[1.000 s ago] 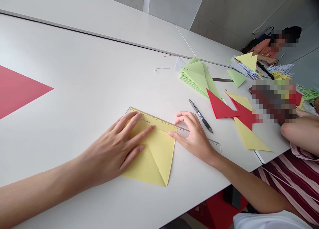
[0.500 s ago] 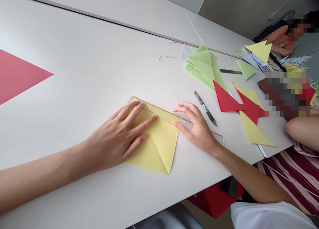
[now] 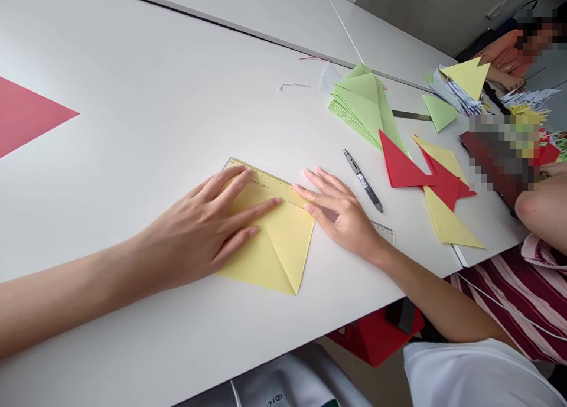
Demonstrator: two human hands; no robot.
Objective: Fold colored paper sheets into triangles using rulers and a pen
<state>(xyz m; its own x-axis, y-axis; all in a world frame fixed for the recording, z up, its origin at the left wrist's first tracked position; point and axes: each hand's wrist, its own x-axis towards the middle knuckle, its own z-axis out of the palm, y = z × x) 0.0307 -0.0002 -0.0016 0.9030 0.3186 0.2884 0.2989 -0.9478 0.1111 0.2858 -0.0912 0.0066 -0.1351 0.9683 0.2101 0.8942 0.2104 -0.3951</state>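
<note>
A folded sheet of yellow paper point(image 3: 283, 241) lies on the white table, a crease running down to its lower right corner. Across its upper edge rests a clear ruler point(image 3: 270, 184), whose right end sticks out past the paper under my right wrist. My left hand point(image 3: 221, 218) lies with fingers spread over the ruler's left part and the paper. My right hand point(image 3: 334, 209) has its fingers stretched out, fingertips touching the ruler and the paper's right corner. Just beyond that hand is a black and grey pen point(image 3: 363, 180).
Green folded papers point(image 3: 365, 103) are stacked at the back, with red point(image 3: 405, 168) and yellow pieces point(image 3: 452, 221) to the right. A red triangle point(image 3: 31, 117) lies at far left. Other people sit at the right, one with a hand point(image 3: 514, 82) near paper strips.
My right hand has moved left and its fingers have come down onto the ruler and paper. My left hand stays in place on them. The view has shifted slightly.
</note>
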